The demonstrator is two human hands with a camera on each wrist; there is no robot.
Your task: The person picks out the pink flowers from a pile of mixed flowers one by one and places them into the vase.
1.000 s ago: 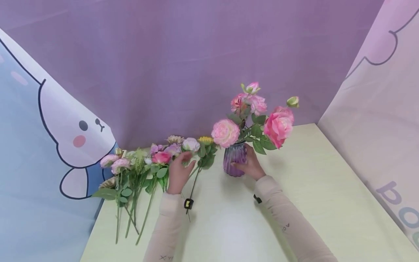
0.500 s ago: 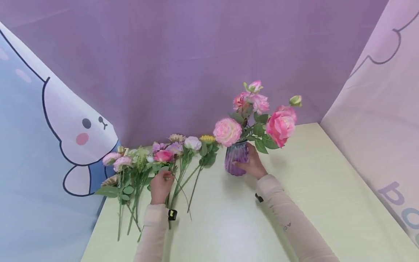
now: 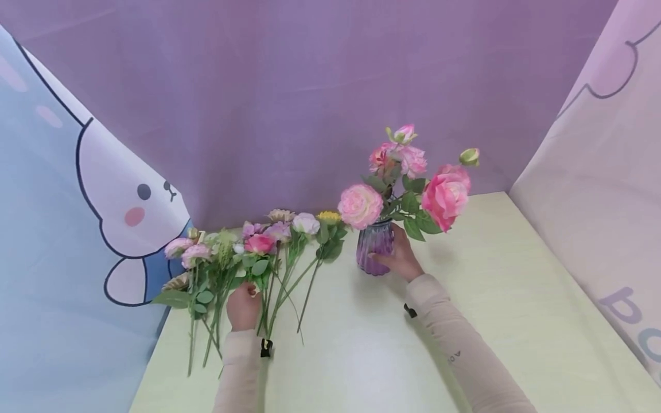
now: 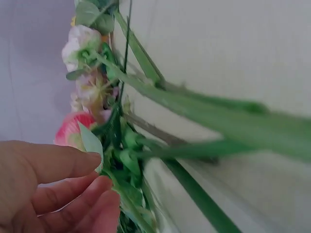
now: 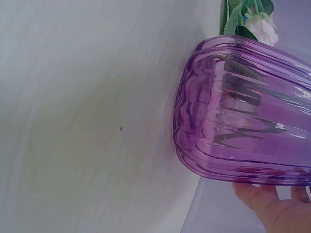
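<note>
A purple ribbed glass vase (image 3: 374,249) stands on the table, holding several pink roses (image 3: 360,206). My right hand (image 3: 405,258) grips its side, fingers around the glass. In the right wrist view the vase (image 5: 243,116) fills the right side, with my fingers along its lower edge. My left hand (image 3: 244,307) is low among the stems of the loose flowers, below a bright pink rose (image 3: 260,244). In the left wrist view its thumb overlaps a green leaf (image 4: 91,143); its fingers bend loosely, a small gap between thumb and fingertips, beside a green stem (image 4: 127,199).
Loose flowers lie in a row at the left: pale pink blooms (image 3: 195,254), a white bloom (image 3: 306,223) and a yellow one (image 3: 329,216), stems toward me. A purple cloth (image 3: 289,115) hangs behind the table (image 3: 330,367), with printed panels at both sides.
My left hand has moved left and toward me, from beside the white bloom to the stems below the bright pink rose. My right hand keeps its grip on the vase.
</note>
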